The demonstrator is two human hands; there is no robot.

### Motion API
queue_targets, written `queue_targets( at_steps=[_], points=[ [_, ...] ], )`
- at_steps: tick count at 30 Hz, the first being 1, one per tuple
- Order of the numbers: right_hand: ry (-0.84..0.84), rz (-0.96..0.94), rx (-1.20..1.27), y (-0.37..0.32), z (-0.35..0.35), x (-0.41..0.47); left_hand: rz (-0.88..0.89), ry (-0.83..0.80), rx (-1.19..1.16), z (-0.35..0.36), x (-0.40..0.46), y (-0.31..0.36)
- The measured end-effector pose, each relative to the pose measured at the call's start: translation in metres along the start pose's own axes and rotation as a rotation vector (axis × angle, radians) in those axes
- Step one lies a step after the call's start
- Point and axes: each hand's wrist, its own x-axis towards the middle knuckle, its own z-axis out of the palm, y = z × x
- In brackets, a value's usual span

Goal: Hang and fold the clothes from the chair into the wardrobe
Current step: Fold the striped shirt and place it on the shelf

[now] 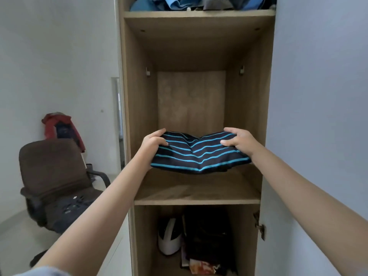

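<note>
**shelfwatcher:** so where's the folded striped shirt (200,154) sitting right now? Looks like it's hovering over the middle shelf (197,193) of the wardrobe (139,100), not actually lying flat on the board yet.

**foldnerd:** yeah, I'm reading it the same way. The left hand (153,141) is gripping the left end, thumb on top and fingers curling round the far edge, and the right hand (238,140) is pinching the right end the same way. Hands are well apart, one on each short end.

**shelfwatcher:** so the long axis is running left-to-right, parallel to the shelf's front edge?

**foldnerd:** exactly, and it's sagging a bit in the middle. Both hands are looking about equally deep in, neither one nearer. My guess is the next move is going straight forward and down, keeping it square.

**shelfwatcher:** and the chair (53,176)?

**foldnerd:** off to the left, dark clothes (67,210) lying on the seat.
</note>
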Motion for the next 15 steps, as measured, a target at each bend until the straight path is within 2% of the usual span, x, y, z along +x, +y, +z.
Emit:
queue_targets(
  at_steps=[4, 8, 10, 15],
  points=[
    [0.037, 0.027, 0.023, 0.011, 0.004, 0.053, -0.015, -0.007, -0.013, 0.007, 0.050, -0.009],
    [0.084, -0.001, 0.083, 0.029, 0.007, 0.093, 0.010, -0.127, -0.080, 0.011, 0.089, -0.019],
    [0.105, -0.017, 0.101, 0.040, 0.007, 0.106, 0.007, -0.124, -0.121, 0.014, 0.108, -0.028],
    [0.048, 0.134, 0.111, 0.091, 0.020, 0.111, -0.143, -0.120, -0.078, 0.019, 0.124, -0.080]
  ],
)
